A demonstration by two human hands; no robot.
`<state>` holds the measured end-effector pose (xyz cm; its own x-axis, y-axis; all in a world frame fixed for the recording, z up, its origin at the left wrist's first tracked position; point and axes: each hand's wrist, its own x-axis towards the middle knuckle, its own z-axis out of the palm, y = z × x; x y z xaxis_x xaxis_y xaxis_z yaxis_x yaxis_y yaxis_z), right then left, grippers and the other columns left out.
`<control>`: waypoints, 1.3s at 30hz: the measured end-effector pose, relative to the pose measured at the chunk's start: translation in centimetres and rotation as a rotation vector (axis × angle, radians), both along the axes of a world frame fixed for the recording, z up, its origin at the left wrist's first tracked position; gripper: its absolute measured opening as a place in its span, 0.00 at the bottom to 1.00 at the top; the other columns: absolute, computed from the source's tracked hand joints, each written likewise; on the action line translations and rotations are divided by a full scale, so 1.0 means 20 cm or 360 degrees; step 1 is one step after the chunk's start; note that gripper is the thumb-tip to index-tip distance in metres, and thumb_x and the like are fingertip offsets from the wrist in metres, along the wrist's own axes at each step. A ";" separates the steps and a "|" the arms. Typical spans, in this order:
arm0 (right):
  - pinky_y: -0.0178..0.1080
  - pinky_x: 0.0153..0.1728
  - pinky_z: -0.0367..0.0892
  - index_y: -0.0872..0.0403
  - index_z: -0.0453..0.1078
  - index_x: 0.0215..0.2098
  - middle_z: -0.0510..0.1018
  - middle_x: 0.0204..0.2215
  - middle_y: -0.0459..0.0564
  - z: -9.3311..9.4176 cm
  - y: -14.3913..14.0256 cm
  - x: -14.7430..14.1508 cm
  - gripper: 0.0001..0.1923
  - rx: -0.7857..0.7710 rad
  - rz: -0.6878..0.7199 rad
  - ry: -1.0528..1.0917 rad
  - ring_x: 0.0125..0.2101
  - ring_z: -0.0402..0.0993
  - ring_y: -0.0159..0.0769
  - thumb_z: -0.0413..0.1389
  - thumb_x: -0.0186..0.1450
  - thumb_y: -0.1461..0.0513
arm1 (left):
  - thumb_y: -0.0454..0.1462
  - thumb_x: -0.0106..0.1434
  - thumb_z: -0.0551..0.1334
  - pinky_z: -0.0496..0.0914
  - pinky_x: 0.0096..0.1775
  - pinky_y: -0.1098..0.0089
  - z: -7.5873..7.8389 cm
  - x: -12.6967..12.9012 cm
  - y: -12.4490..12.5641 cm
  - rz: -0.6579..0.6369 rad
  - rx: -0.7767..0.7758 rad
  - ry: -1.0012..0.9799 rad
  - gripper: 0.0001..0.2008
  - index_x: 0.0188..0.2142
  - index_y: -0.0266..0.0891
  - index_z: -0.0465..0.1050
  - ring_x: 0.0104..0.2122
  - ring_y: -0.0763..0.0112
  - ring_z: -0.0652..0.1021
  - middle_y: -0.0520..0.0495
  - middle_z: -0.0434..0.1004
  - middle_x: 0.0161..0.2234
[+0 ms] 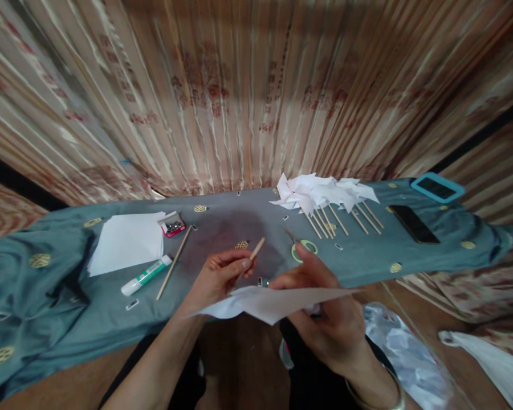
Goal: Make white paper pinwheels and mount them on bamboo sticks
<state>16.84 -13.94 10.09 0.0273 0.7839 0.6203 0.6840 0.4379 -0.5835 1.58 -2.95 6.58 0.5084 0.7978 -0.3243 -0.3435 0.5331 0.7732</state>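
Head view: both hands sit low centre of the frame, over the near edge of a table draped in grey-green cloth (367,250).

Left hand (216,279) is closed around a wooden stick (256,249); the stick's tip pokes out up and to the right past the fingers. Right hand (325,313) pinches a folded white paper piece (273,302) that spans between the two hands, thumb on top, fingers underneath. Paper appears to touch the left hand's underside too, but exact contact there is hidden. A bangle (380,398) shows on the right wrist at bottom right.

On the cloth, just above the right hand: scissors with green handles (301,246). Upper right of centre: a pile of finished white paper pinwheels on sticks (325,196), sticks fanned toward the viewer. Further right: a dark phone (412,223) lying flat, and a blue-framed device (436,187) near the far right table edge.

Left of centre: a stack of white paper sheets (126,242), a small red box of pins (172,226) just beside its upper right corner, a green-and-white glue stick (146,275) below the stack, and a loose wooden stick (174,262) lying diagonally right of the glue.

Striped curtain (239,85) fills the background. A clear plastic bag (406,359) lies at bottom right.
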 end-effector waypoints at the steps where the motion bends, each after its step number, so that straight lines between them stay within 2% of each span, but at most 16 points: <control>1: 0.42 0.43 0.76 0.40 0.44 0.69 0.84 0.33 0.40 0.00 0.00 0.01 0.41 0.0005 -0.0057 0.0004 0.33 0.82 0.35 0.56 0.64 0.67 | 0.39 0.34 0.79 0.67 0.25 0.78 0.01 0.01 0.00 -0.0025 -0.0003 0.0010 0.17 0.25 0.38 0.82 0.21 0.79 0.73 0.49 0.79 0.22; 4: 0.44 0.46 0.76 0.38 0.45 0.69 0.84 0.33 0.40 0.00 0.00 0.02 0.39 0.0010 -0.0163 -0.0019 0.34 0.82 0.36 0.56 0.65 0.66 | 0.41 0.34 0.79 0.64 0.22 0.78 0.04 0.03 -0.02 -0.0136 0.0035 0.0063 0.16 0.23 0.37 0.82 0.18 0.79 0.71 0.50 0.76 0.19; 7: 0.45 0.46 0.75 0.39 0.44 0.69 0.84 0.33 0.41 -0.01 -0.02 0.03 0.40 0.0010 -0.0167 -0.0041 0.35 0.82 0.37 0.56 0.65 0.66 | 0.41 0.37 0.78 0.63 0.21 0.77 0.05 0.04 -0.03 -0.0223 0.0169 0.0132 0.14 0.23 0.37 0.82 0.19 0.77 0.71 0.49 0.76 0.19; 11: 0.46 0.47 0.75 0.42 0.43 0.70 0.84 0.34 0.42 -0.02 -0.03 0.04 0.41 0.0006 -0.0266 -0.0073 0.37 0.82 0.39 0.57 0.65 0.65 | 0.39 0.43 0.74 0.65 0.25 0.76 0.03 0.03 -0.03 -0.0232 0.0432 0.0218 0.08 0.23 0.39 0.83 0.22 0.74 0.73 0.47 0.78 0.23; 14: 0.46 0.45 0.75 0.43 0.45 0.70 0.84 0.33 0.43 -0.01 -0.04 0.04 0.40 0.0042 -0.0296 -0.0114 0.36 0.82 0.40 0.57 0.65 0.65 | 0.39 0.45 0.74 0.67 0.26 0.75 0.02 0.02 -0.03 -0.0209 0.0533 0.0243 0.06 0.24 0.40 0.83 0.25 0.72 0.75 0.46 0.79 0.26; 20: 0.45 0.42 0.76 0.43 0.48 0.69 0.84 0.36 0.46 -0.03 -0.03 0.05 0.35 0.0145 -0.0105 0.0011 0.37 0.81 0.40 0.56 0.67 0.63 | 0.39 0.45 0.74 0.68 0.27 0.76 0.02 0.02 -0.03 -0.0264 0.0469 0.0193 0.08 0.25 0.39 0.83 0.26 0.73 0.76 0.46 0.80 0.27; 25: 0.43 0.40 0.76 0.43 0.49 0.68 0.84 0.33 0.42 0.00 -0.02 0.04 0.37 0.0195 -0.0165 -0.0085 0.33 0.81 0.38 0.57 0.65 0.66 | 0.40 0.45 0.74 0.67 0.26 0.76 0.04 0.01 -0.04 -0.0303 0.0408 0.0234 0.10 0.25 0.36 0.82 0.24 0.74 0.75 0.46 0.80 0.27; 28: 0.42 0.40 0.76 0.45 0.47 0.69 0.84 0.33 0.42 0.02 -0.02 0.04 0.37 0.0142 -0.0129 -0.0141 0.34 0.82 0.37 0.56 0.65 0.66 | 0.42 0.43 0.75 0.65 0.24 0.77 0.04 -0.01 -0.03 -0.0324 0.0278 0.0223 0.13 0.24 0.36 0.82 0.22 0.76 0.73 0.48 0.79 0.24; 31: 0.44 0.41 0.76 0.45 0.46 0.69 0.84 0.34 0.42 0.01 -0.04 0.03 0.37 0.0055 -0.0074 -0.0162 0.34 0.81 0.36 0.54 0.66 0.67 | 0.44 0.39 0.77 0.66 0.25 0.77 0.01 -0.02 -0.02 -0.0253 0.0179 0.0219 0.15 0.24 0.37 0.82 0.22 0.77 0.73 0.48 0.78 0.22; 35: 0.46 0.41 0.76 0.46 0.43 0.70 0.84 0.36 0.43 -0.05 -0.04 0.02 0.39 0.0006 0.0043 -0.0116 0.35 0.81 0.37 0.54 0.66 0.69 | 0.43 0.44 0.75 0.68 0.29 0.76 -0.01 -0.05 -0.02 -0.0155 0.0342 0.0266 0.13 0.26 0.37 0.82 0.25 0.76 0.73 0.49 0.78 0.23; 39: 0.47 0.39 0.76 0.45 0.42 0.70 0.84 0.36 0.45 -0.05 -0.04 0.02 0.40 -0.0012 0.0037 -0.0146 0.36 0.81 0.40 0.55 0.65 0.68 | 0.42 0.46 0.74 0.65 0.26 0.76 0.01 -0.05 -0.04 -0.0284 0.0489 0.0328 0.11 0.23 0.35 0.80 0.23 0.76 0.72 0.49 0.76 0.23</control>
